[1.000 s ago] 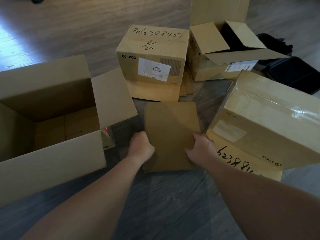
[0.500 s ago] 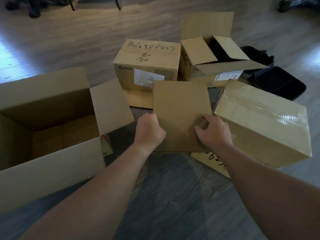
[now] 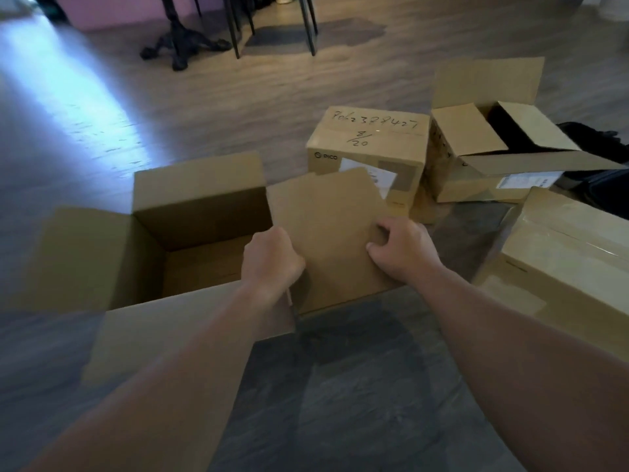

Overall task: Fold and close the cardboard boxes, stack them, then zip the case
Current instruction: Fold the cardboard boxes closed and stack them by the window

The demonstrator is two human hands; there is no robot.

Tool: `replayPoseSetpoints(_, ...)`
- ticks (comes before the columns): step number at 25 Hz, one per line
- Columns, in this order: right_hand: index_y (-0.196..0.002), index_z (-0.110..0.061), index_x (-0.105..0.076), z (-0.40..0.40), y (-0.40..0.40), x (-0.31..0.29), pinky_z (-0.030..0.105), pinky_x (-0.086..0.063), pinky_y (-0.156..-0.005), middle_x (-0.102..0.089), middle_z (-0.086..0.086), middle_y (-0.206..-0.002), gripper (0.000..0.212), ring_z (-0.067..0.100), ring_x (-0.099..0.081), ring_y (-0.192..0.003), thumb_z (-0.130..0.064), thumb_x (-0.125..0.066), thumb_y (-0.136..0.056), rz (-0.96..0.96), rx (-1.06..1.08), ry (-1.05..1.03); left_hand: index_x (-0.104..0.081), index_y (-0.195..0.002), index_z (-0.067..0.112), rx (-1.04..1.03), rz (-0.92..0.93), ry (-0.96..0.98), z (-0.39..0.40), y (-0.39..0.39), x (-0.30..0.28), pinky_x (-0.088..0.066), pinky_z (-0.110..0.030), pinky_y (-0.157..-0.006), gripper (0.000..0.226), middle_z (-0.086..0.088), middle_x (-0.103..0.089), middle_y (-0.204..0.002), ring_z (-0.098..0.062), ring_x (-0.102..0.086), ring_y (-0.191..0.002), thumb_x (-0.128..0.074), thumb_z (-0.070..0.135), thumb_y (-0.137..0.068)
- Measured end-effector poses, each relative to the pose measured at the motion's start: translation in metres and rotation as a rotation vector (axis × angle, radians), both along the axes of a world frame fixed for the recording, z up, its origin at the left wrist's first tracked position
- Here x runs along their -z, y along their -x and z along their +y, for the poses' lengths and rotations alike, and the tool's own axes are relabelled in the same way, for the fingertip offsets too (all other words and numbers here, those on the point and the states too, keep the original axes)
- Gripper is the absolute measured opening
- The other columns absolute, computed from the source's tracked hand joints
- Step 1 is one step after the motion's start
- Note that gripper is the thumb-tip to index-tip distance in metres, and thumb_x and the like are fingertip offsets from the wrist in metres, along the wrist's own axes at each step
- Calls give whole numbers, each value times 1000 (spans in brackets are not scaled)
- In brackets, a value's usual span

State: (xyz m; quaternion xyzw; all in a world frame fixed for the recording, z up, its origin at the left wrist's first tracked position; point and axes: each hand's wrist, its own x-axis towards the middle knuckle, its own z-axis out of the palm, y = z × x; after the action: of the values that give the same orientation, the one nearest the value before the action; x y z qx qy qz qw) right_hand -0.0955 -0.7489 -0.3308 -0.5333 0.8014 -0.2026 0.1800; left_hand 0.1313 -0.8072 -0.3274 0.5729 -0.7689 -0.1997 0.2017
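Behind the flat cardboard (image 3: 332,233), left hand (image 3: 272,258) fingers hidden.

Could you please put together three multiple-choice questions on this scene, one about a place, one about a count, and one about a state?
1. Where is the large open box relative to the flat cardboard piece?
A. to its left
B. to its right
C. on top of it

2. How many hands hold the flat cardboard piece?
A. none
B. one
C. two

3. What state is the PICO box with the handwritten number in?
A. closed
B. flaps standing open
C. crushed flat

Answers:
1 A: the large open box sits left of the held piece.
2 C: the left hand and the right hand each grip a side edge.
3 A: its top lies flat and shut, writing across it.
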Motion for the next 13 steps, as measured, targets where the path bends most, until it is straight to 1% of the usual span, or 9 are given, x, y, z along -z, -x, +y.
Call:
replayPoseSetpoints(3,-117,-15,-65,-26,-45,-1,44,-50,-92,-62,8,-116,40,31,-55,-108,-39,-62,-85,13,-164,-56,-43,-73,32,-54,-158,-82,-3,-51,0,-41,-23,-48,31,6,-59,-73,-12,-58,-65,-67,19,-87)
replayPoseSetpoints(5,-114,-16,-64,-35,-66,4,46,-48,-95,-62,7,-113,38,29,-56,-104,-41,-61,-86,30,-234,-100,-41,-71,33,-64,-250,-110,-3,-73,0,-39,-23,-45,32,5,-59,-72,-12,-57,-62,-66,21,-87)
replayPoseSetpoints(6,-115,-19,-62,-39,-76,7,47,-45,-98,-62,6,-114,37,29,-55,-106,-43,-60,-86,56,-267,-128,-42,-70,32,-66,-290,-112,-3,-82,-1,-39,-24,-45,31,5,-58,-71,-13,-57,-62,-65,21,-87)
replayPoseSetpoints(8,-124,-27,-55,-42,-89,12,53,-38,-104,-56,3,-127,44,32,-48,-118,-51,-57,-87,120,-314,-221,-44,-69,29,-58,-347,-130,-5,-94,-3,-39,-26,-45,26,4,-58,-70,-14,-56,-61,-63,23,-86)
replayPoseSetpoints(10,-141,-35,-44,-44,-95,14,60,-32,-107,-43,2,-145,60,38,-34,-134,-58,-56,-87,160,-332,-306,-44,-68,28,-37,-366,-142,-7,-102,-3,-37,-25,-45,26,5,-56,-71,-12,-54,-61,-63,24,-86)
replayPoseSetpoints(11,-147,-38,-38,-45,-97,14,62,-29,-108,-35,2,-152,65,39,-29,-139,-59,-55,-88,179,-338,-322,-44,-69,28,-27,-377,-138,-7,-104,-2,-37,-24,-46,26,5,-56,-71,-11,-53,-61,-63,24,-87)
replayPoseSetpoints(12,-149,-40,-34,-45,-97,14,63,-28,-109,-31,2,-155,67,39,-26,-141,-60,-54,-88,199,-334,-323,-45,-69,28,-21,-392,-121,-9,-104,-2,-37,-25,-46,26,5,-56,-70,-11,-53,-61,-63,24,-87)
replayPoseSetpoints(13,-148,-40,-36,-43,-97,12,62,-28,-108,-30,3,-154,65,38,-26,-141,-61,-53,-88,220,-323,-314,-45,-68,27,-20,-411,-92,-12,-104,-3,-37,-26,-46,26,5,-55,-69,-12,-54,-60,-63,24,-87)
